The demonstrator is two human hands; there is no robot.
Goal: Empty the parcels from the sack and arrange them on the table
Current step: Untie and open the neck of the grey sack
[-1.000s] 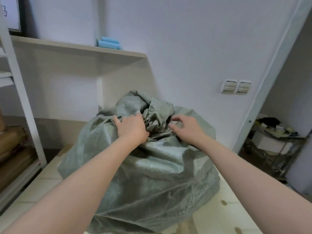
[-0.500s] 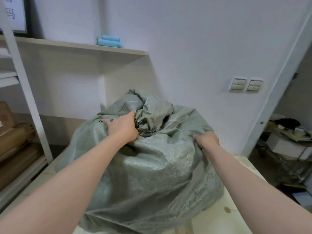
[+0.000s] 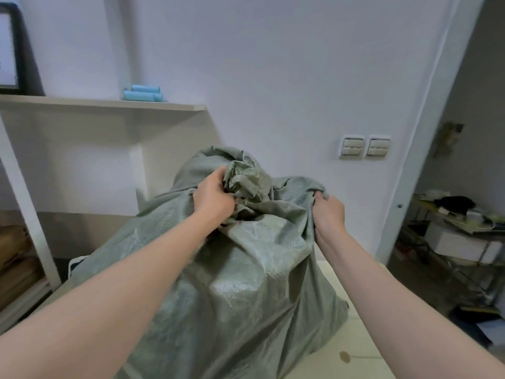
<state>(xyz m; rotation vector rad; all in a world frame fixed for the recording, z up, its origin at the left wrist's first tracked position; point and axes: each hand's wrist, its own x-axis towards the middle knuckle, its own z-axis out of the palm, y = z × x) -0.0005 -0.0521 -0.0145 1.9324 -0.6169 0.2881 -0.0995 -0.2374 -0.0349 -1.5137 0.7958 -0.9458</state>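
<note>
sack on table | contents hidden | both hands gripping fabric

sack grey-green, fine woven pattern with pale sheen; table cream with one brown spot; wall white; shelf off-white; rolls light blue; switches beige; picture frame black; cartons brown

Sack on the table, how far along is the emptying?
Done: the sack sits on the table. In hand: the left hand grips its bunched top and the right hand grips fabric beside it. Left: nothing has visibly come out, so emptying and arranging all remain.
</note>
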